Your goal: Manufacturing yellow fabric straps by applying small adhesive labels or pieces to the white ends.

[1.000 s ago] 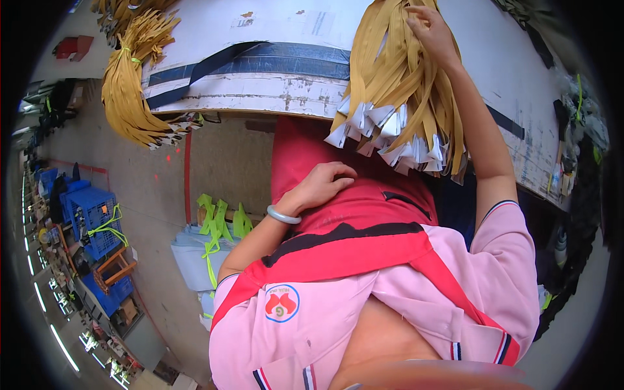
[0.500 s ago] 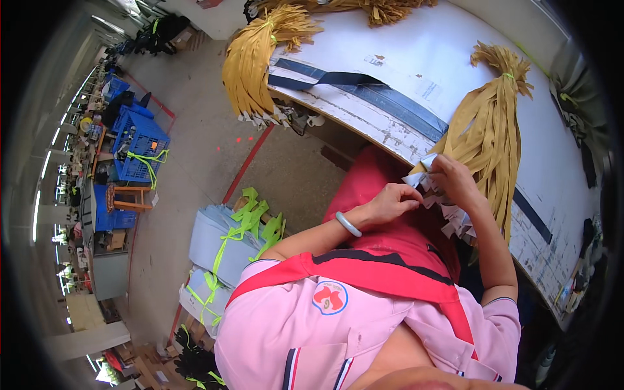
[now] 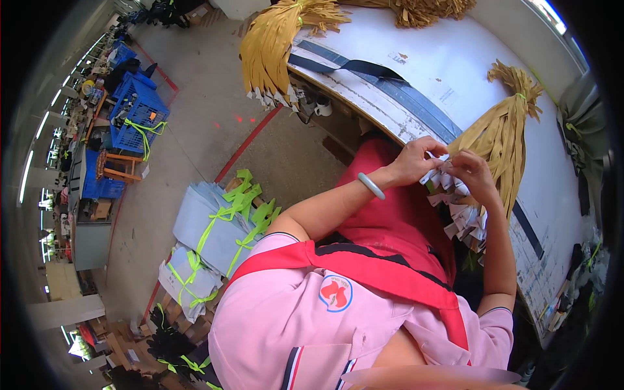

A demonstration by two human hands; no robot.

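Note:
A bundle of long tan fabric strips point(image 3: 494, 140) lies over the table edge on the right, tied near its far end with a yellow-green band. White tips point(image 3: 467, 221) on the strips hang off the edge above my lap. My left hand point(image 3: 417, 161), with a pale bangle at its wrist, pinches a white strip end at the bundle's near side. Close beside it, my right hand point(image 3: 473, 174) has its fingers closed at the same white ends. The fingertips of both hands almost meet, and the exact piece between the right fingers is partly hidden.
A second tan bundle point(image 3: 268, 49) hangs over the table's far left corner, and more strips point(image 3: 422, 12) lie at the back. A dark strap point(image 3: 383, 71) crosses the white tabletop point(image 3: 448, 65). Tied grey-blue stacks point(image 3: 207, 221) and blue crates point(image 3: 138, 117) stand on the floor leftward.
My left hand has moved up and right to the white strip ends. My right hand has shifted slightly right, and the folded white-and-tan end no longer sticks out to the left. The view has shifted.

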